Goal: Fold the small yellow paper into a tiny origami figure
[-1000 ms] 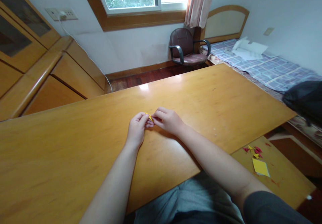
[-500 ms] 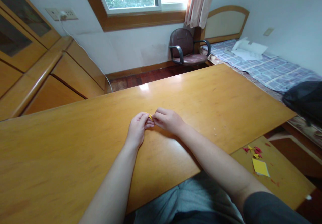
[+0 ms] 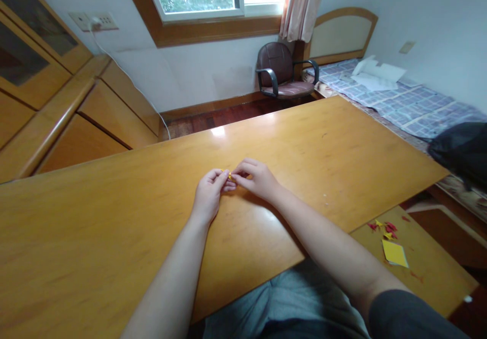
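Between my fingertips, over the middle of the wooden table [image 3: 125, 227], is a small piece of folded yellow paper [image 3: 230, 176]. My left hand [image 3: 208, 193] pinches it between thumb and fingers, hiding most of it. The thumb and forefinger of my right hand [image 3: 256, 177] close on its right end. Only a sliver of yellow shows, so its folded shape cannot be made out. On the lower board to the right lies a stack of square yellow paper [image 3: 394, 253], beside small folded yellow pieces [image 3: 388, 236] and red folded pieces [image 3: 390, 227].
The lower board [image 3: 437, 273] juts out beneath the table's right edge. Beyond the table stand a brown armchair [image 3: 281, 70] and a bed with a checked cover [image 3: 414, 108]. A black bag [image 3: 462, 148] rests on the bed. Wooden cabinets [image 3: 110, 115] line the left wall.
My right hand has risen slightly and its fingers have shifted on the yellow paper. Less of the paper shows between the hands. My left hand has barely moved.
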Available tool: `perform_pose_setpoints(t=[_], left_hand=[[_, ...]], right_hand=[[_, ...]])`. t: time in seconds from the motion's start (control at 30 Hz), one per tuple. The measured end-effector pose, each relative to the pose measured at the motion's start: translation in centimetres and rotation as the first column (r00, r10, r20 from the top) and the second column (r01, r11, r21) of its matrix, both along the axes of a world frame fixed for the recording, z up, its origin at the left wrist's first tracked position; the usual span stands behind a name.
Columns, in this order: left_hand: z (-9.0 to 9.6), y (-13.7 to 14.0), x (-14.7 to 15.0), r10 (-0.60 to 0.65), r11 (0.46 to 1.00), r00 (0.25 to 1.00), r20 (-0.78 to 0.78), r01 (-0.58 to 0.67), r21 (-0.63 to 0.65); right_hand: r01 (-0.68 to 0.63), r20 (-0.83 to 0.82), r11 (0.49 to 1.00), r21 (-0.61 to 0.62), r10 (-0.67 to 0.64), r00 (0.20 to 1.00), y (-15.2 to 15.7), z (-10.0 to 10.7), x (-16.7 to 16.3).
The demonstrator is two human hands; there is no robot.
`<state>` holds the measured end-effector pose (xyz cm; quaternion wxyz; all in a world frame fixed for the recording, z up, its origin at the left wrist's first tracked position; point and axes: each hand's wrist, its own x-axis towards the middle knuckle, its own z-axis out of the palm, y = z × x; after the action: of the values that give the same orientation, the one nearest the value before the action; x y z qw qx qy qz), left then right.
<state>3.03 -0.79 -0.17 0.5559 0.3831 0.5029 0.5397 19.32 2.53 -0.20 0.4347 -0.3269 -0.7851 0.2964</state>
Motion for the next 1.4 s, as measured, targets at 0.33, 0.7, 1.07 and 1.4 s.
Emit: perform_pose_setpoints(t=[0.33,0.7,1.07,1.4], left_hand=[[0.4,-0.4,0.1,0.006,0.994,0.989,-0.145,0.01,0.11],[-0.5,-0.1,-0.5,0.084,0.98,0.979,-0.185,-0.048,0.191],[0.4,-0.2,0.2,0.084,0.994,0.992,0.09,-0.09,0.067],[0.5,-0.2,0.3,0.076,0.996,0.992,0.103,-0.079,0.03]], right_hand=[[-0.066,-0.226,0.876,-0.477,-0.049,0.973,0.6,-0.4,-0.7],[-0.062,-0.176,0.906,-0.418,-0.014,0.984,0.6,-0.4,-0.6],[-0.072,-0.144,0.918,-0.391,0.016,0.989,0.2,0.3,-0.4],[-0.072,-0.15,0.898,-0.434,0.007,0.989,0.4,-0.3,-0.4]])
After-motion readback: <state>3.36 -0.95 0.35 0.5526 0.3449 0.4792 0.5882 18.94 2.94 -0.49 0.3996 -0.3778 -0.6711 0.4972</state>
